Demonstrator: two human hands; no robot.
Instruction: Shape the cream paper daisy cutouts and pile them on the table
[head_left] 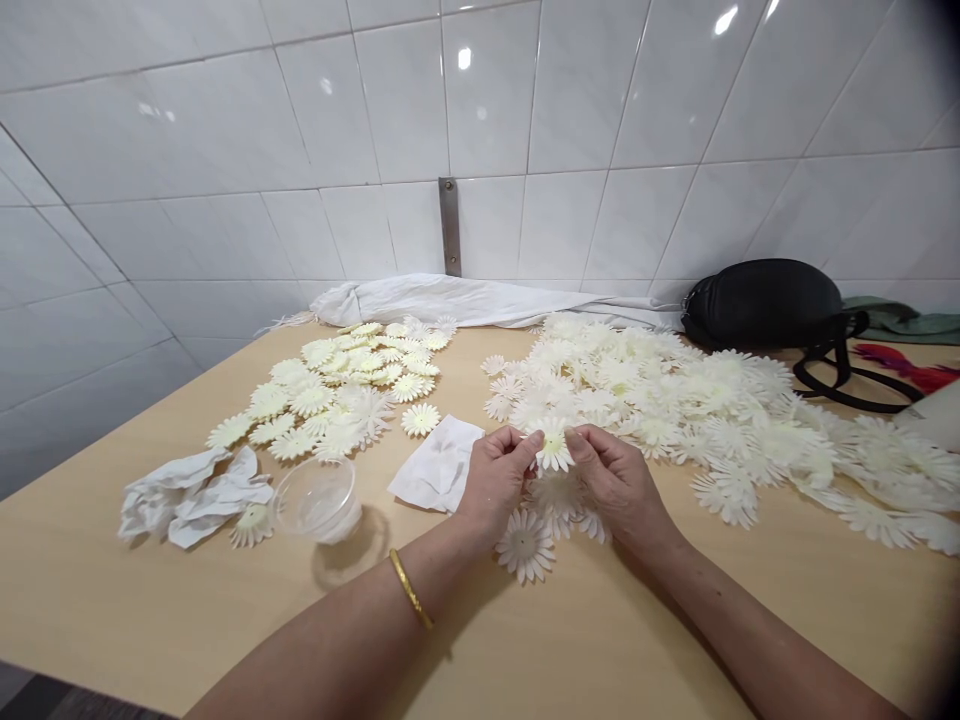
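Between my two hands is a pale yellow-white artificial flower (554, 450), raised a little over the table. My left hand (496, 468) pinches its left edge between thumb and fingers. On the opposite edge, my right hand (616, 482) grips the petals the same way. Below them several loose white petal layers lie on the wood, one flower layer (525, 546) showing most plainly. A folded white tissue (437, 465) lies just left of my left hand. Farther left stands a clear plastic cup (315, 498) with something whitish in it.
A large heap of white petal layers (660, 390) spreads to the right, and a smaller pile of yellowish flowers (330, 385) lies at left. Crumpled tissues (191, 495) sit near the cup. A white cloth (465, 300) and black bag (765, 300) line the tiled wall.
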